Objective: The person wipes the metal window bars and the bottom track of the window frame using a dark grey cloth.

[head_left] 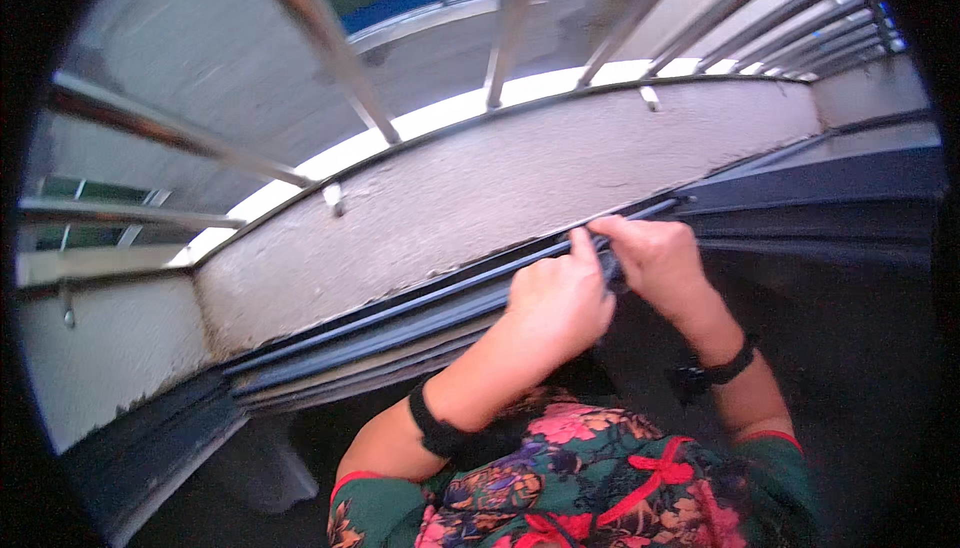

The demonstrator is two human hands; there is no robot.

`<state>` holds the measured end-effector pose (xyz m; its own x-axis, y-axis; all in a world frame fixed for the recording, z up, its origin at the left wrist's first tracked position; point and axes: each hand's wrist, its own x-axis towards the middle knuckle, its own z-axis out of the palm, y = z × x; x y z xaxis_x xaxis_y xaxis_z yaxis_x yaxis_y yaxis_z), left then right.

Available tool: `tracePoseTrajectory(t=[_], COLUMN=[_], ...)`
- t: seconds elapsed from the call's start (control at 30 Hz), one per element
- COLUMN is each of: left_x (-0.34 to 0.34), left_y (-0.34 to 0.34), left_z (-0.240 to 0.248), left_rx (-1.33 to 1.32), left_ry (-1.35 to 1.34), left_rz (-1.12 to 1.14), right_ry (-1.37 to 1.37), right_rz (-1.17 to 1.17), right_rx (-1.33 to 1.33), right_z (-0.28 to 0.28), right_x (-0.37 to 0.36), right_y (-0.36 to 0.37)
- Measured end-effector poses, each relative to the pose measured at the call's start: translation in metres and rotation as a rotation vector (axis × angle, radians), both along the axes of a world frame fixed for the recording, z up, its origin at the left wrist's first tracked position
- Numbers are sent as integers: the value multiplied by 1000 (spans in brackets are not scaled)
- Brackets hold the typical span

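My left hand (562, 296) is closed over the dark window track (390, 326), one finger pointing up at the rails. Close beside it on the right, my right hand (655, 260) is also closed, its fingertips meeting those of the left at the far rail. A small dark thing (609, 266) shows between the two hands; its kind is too dim and covered to tell. Black bands circle both wrists. The rails run slantwise from lower left to upper right beneath my fingers.
Beyond the track lies a rough pale sill (480, 193). Metal bars (335, 48) rise along its outer edge, with the ground far below. White stubs (333, 198) stick out of the sill. A dark frame (820, 193) continues at right.
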<state>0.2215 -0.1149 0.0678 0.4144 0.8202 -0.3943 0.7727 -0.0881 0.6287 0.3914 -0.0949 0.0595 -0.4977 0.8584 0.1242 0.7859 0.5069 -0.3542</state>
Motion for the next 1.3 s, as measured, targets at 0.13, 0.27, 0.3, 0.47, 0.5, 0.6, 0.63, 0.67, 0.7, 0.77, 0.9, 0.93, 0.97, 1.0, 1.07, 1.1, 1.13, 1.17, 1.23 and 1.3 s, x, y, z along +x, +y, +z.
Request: tracePoseTrajectory(t=[0.13, 0.27, 0.3, 0.47, 0.5, 0.6, 0.63, 0.67, 0.7, 0.77, 0.9, 0.93, 0.97, 1.0, 1.07, 1.1, 1.13, 1.17, 1.23, 1.3], left_x=[-3, -3, -2, -1, -2, -11, -14, -16, -17, -19, -11, -11, -11, -11, -12, -13, -14, -14, -15, -20], left_y=[6, 8, 8, 9, 9, 7, 6, 6, 5, 3, -7, -8, -9, -9, -10, -11, -11, -10, -9, -7], left_z=[9, 10, 9, 13, 13, 10, 10, 11, 13, 16, 11, 10, 8, 7, 4, 4, 4, 4, 9, 20], left_rx=[-6, -20, -10, -12, -12, 53, 61, 68, 67, 62, 98, 97, 114, 130, 135, 140, 140, 141, 144, 46], left_ry=[-25, -17, -20, 9, 7, -16, -55, -94, -92, -214, -243, -246, -264, -281, -296, -310, -309, -308, -309, -275], left_rz=[-25, -21, -20, -45, -54, -60, -53, -45, -48, -77, -143, -138, -123, -107, -86, -67, -66, -75, -90, -18], right_ry=[62, 100, 128, 222, 221, 234, 225, 216, 218, 196, 188, 185, 225, 266, 284, 303, 304, 337, 369, 359], right_rz=[-223, -446, -443, -403, -411, -434, -435, -436, -438, -461, -447, -443, -444, -445, -456, -468, -467, -494, -526, -537], right_rx=[10, -9, -3, -27, -26, -58, -48, -37, -38, 42, 100, 98, 61, 23, -13, -48, -48, -109, -166, -210], right_z=[12, 10, 8, 2, 3, 5, 7, 7, 7, 5, 2, 2, 1, 1, 4, 5, 9, 13, 18, 20], right_x=[-2, 4, 8, 0, 1, 0, -1, -1, -2, -4, -5, -4, -4, -3, -2, -3, -5, -7, -9, -9], right_y=[-17, -23, -25, -25, -25, -21, -20, -19, -18, -16, -12, -12, -12, -13, -14, -15, -15, -16, -17, -19])
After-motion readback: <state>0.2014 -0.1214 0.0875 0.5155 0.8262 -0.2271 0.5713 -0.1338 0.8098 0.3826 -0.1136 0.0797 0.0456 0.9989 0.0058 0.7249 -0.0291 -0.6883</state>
